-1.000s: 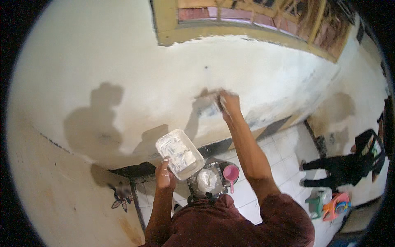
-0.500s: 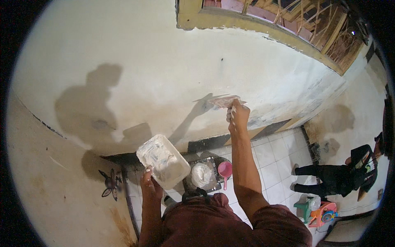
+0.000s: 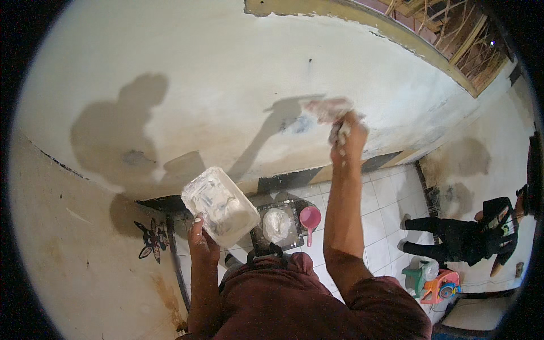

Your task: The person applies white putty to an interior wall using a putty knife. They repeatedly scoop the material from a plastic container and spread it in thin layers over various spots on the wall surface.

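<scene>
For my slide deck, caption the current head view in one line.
Right hand holds a flat tool by a stained pale wall; left hand grips a smeared rectangular tub.

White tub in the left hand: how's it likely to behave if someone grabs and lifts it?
The tub is probably stiff: its walls look straight though the left hand holds one side. Likely slippery inside, given the smeared white paste. May feel unbalanced: the paste looks thicker toward one end.
</scene>
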Motion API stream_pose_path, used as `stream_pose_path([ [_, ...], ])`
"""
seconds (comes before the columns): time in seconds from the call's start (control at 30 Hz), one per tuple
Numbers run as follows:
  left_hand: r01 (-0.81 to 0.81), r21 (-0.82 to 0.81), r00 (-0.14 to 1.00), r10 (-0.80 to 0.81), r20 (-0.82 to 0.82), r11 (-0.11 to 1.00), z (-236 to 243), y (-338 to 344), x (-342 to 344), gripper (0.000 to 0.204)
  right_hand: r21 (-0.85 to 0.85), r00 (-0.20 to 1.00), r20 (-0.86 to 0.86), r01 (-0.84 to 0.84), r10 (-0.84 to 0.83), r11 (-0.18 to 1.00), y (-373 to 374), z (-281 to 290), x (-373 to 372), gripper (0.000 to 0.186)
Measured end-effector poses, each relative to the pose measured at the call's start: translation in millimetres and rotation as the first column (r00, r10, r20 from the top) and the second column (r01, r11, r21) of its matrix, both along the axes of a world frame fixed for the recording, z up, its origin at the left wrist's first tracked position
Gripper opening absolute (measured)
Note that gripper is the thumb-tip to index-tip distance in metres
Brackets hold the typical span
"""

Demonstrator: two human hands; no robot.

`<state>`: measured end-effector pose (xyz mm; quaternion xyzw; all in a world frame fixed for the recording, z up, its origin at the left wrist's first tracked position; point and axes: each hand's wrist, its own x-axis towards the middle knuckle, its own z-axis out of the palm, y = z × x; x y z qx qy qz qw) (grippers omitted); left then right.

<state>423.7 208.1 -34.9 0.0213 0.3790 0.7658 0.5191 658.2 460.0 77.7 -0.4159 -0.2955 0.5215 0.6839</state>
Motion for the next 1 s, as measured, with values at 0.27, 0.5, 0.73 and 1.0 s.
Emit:
stream_pose_path([
  [0.27, 0.005, 0.036, 0.998, -0.003, -0.067, 0.999, 7.7, 4.8, 2.8, 0.049, -0.052, 0.946, 0.285, -0.147, 0.155, 0.988, 65.3, -110.2, -9.9, 0.022],
  [0.5, 0.006, 0.047, 0.999, -0.003, -0.051, 0.999, -0.1, 1.9, -1.5, 0.05, 0.175, 0.998, 0.019, -0.058, 0.055, 0.983, 62.5, 76.1, -42.4, 0.02],
  [0.73, -0.016, 0.021, 0.999, 0.017, -0.051, 1.0, 1.1, 1.6, 1.7, 0.051, 0.15, 0.993, -0.067, -0.09, 0.101, 0.985, 7.7, 34.6, -10.6, 0.019],
  [1.0, -0.006, 0.026, 0.999, 0.008, -0.054, 1.0, 4.1, 6.9, 1.1, 0.052, -0.082, 0.978, 0.187, -0.083, 0.098, 0.993, 66.7, -71.8, -12.3, 0.023],
])
